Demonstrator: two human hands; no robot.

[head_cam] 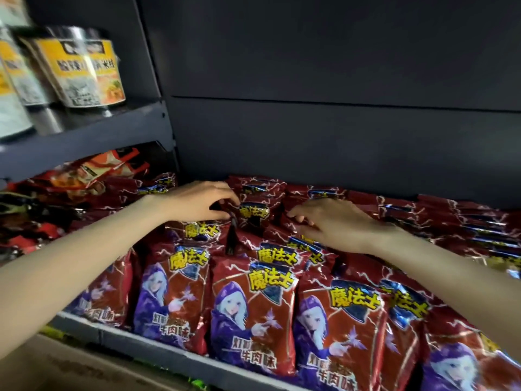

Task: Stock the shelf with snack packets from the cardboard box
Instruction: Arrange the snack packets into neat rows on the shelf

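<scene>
Reaching over packed shelf point(180, 354): left hand point(197, 201) pinches a rear snack packet point(253, 211); right hand point(335, 221) rests flat, fingers relaxed, on neighbouring packets.

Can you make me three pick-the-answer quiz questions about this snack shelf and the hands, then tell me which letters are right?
1. Where are the cups?
A. upper left shelf
B. the floor
C. in a hand

2. Main colour of the snack packets?
A. green
B. red
C. white

3. What is the left hand doing?
A. hanging idle
B. waving
C. pinching a packet at the back

Answers: 1 A, they stand on the higher shelf at left. 2 B, red foil covers the rows. 3 C, its fingers curl onto a packet top; the right hand rests on packets nearby.
</scene>
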